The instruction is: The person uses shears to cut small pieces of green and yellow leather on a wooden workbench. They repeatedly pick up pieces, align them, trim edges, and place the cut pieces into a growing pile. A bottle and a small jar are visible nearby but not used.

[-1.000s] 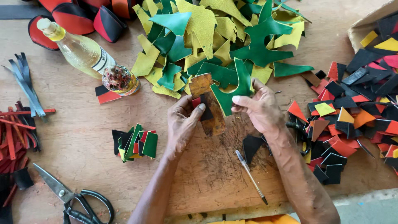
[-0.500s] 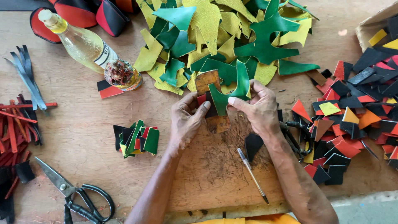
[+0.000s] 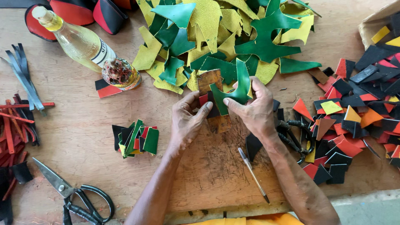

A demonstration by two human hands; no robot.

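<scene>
Head cam: both hands [image 3: 221, 114] grip green leather scrap [image 3: 235, 85] nr bottle [image 3: 83, 46].

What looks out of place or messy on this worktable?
The bottle of yellowish liquid lies on its side among the scraps, beside the yellow and green leather offcuts heaped loosely. Nothing appears spilled. Both hands hold a green piece.
</scene>
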